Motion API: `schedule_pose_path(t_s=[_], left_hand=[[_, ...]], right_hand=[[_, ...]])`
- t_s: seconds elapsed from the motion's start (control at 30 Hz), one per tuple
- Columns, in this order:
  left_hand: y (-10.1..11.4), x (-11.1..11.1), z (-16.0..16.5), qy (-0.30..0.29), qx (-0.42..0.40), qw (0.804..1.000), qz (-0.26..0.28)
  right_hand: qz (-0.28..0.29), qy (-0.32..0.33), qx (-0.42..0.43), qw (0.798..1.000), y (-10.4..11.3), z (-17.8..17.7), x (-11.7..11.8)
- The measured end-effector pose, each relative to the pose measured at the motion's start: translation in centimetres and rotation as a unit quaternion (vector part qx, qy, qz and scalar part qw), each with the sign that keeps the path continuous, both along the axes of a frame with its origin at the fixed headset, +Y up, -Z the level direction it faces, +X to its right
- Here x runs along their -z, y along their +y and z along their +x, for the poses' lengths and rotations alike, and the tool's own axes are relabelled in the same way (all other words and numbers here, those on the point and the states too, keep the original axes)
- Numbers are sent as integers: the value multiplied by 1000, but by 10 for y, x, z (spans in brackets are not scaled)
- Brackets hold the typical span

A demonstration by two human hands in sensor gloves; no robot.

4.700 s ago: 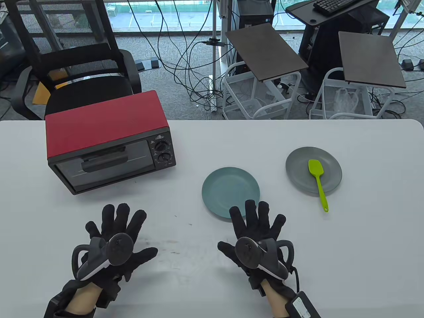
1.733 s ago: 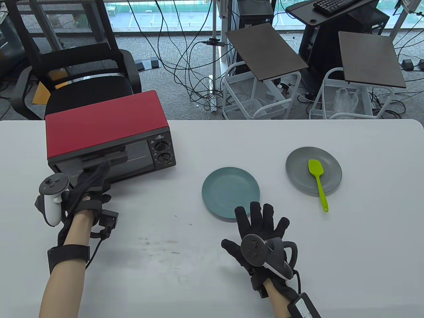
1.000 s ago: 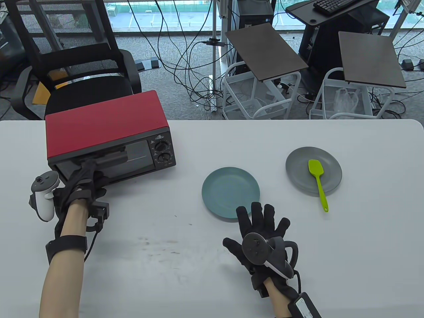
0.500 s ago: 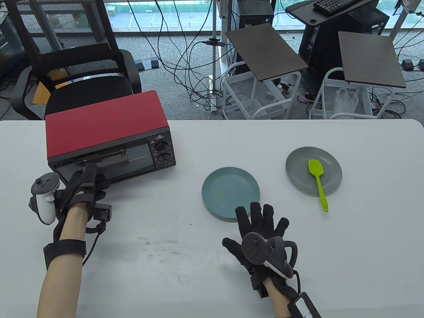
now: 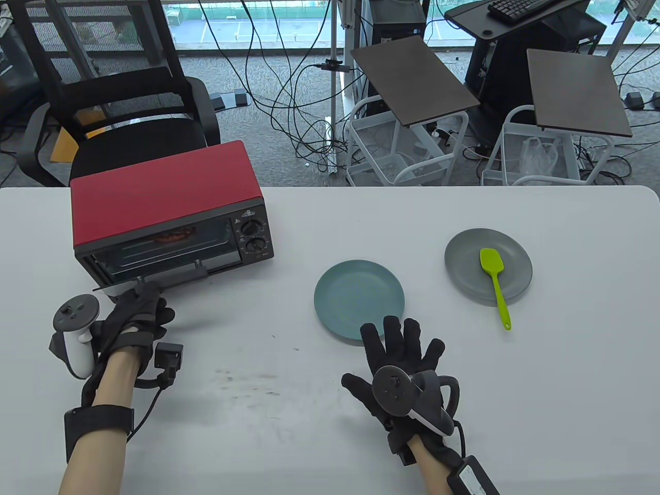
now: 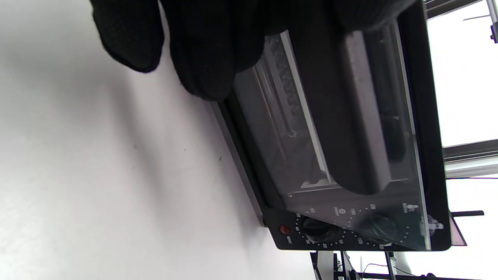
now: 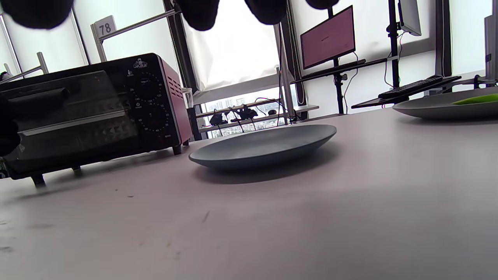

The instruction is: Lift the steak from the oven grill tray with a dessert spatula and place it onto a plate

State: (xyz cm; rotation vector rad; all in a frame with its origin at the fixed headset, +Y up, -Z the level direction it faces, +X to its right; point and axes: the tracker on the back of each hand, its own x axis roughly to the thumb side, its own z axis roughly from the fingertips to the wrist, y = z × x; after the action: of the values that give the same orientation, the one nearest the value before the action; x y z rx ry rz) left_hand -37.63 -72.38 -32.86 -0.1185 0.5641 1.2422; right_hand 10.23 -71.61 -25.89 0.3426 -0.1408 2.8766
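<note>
The right hand was laid flat on the counter. The door was gripped by the left hand; released, it could slam down. The steak was glimpsed inside the oven.

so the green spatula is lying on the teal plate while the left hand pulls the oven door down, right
Not quite: in the table view the green spatula lies on the grey plate, not the teal plate, which is bare. The left hand does hold the oven door.

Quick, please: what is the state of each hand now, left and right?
Left hand: fingers curled, gripping the handle of the red toaster oven's glass door, which hangs open.
Right hand: open, fingers spread flat on the white table, holding nothing.
</note>
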Motion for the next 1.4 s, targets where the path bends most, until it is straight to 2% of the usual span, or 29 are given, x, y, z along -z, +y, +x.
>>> schedule_pose_path(t_s=[0.4, 0.8, 1.0, 1.4], left_hand=[[-18, -27, 10, -18, 45, 998, -48], [-19, -38, 15, -75, 123, 984, -102], [-26, -41, 16, -105, 121, 979, -124], [-35, -44, 20, -125, 151, 967, -162]], right_hand=[[5, 8, 0, 1000, 0, -3, -5], [7, 15, 4, 1000, 0, -5, -7], [8, 21, 3, 1000, -1, -7, -8], [10, 21, 7, 1000, 1, -6, -10]])
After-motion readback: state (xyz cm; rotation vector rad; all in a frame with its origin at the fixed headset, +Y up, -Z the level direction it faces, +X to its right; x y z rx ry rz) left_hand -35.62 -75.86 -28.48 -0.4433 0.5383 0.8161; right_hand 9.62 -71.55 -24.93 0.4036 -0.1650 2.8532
